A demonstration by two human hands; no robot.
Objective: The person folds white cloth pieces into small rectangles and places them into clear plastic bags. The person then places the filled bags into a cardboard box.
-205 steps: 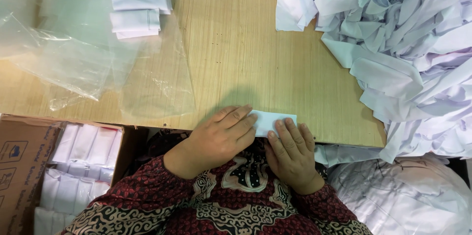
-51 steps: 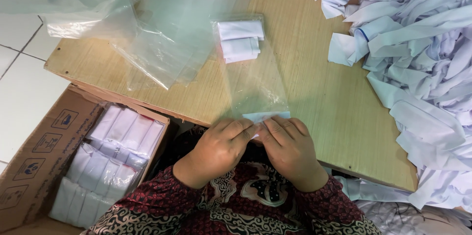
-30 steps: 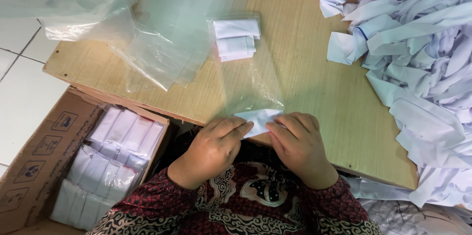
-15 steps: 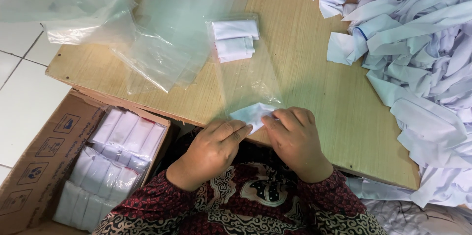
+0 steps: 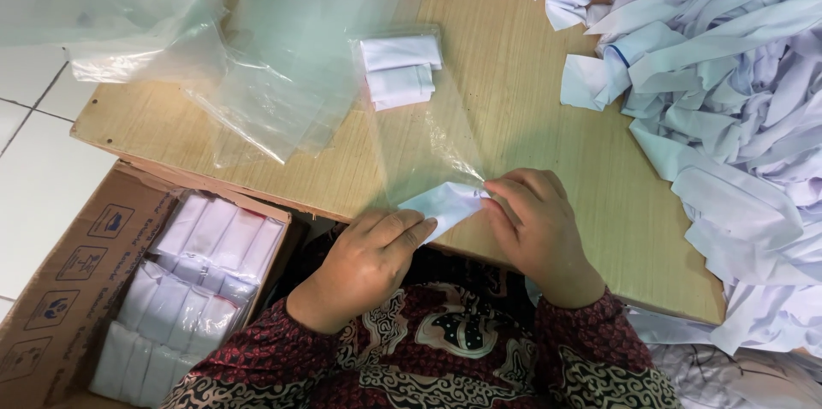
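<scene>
A small folded white cloth piece [image 5: 445, 204] sits at the near edge of the wooden table [image 5: 531, 118]. My left hand [image 5: 368, 263] pinches its near end. My right hand [image 5: 535, 220] grips its far side together with the mouth of a clear plastic bag [image 5: 419, 131]. That bag lies flat on the table and holds two folded white pieces [image 5: 398, 71] at its far end. Whether the cloth is partly inside the bag mouth I cannot tell.
A pile of clear plastic bags [image 5: 171, 23] covers the table's left part. A heap of loose white cloth strips [image 5: 719, 75] fills the right side. A cardboard box [image 5: 60, 289] with several bagged white packs [image 5: 188, 280] stands on the floor at my left.
Both hands have shifted slightly away from my body. The folded cloth has moved a little toward the bag mouth, and my right hand now pinches the plastic edge beside it.
</scene>
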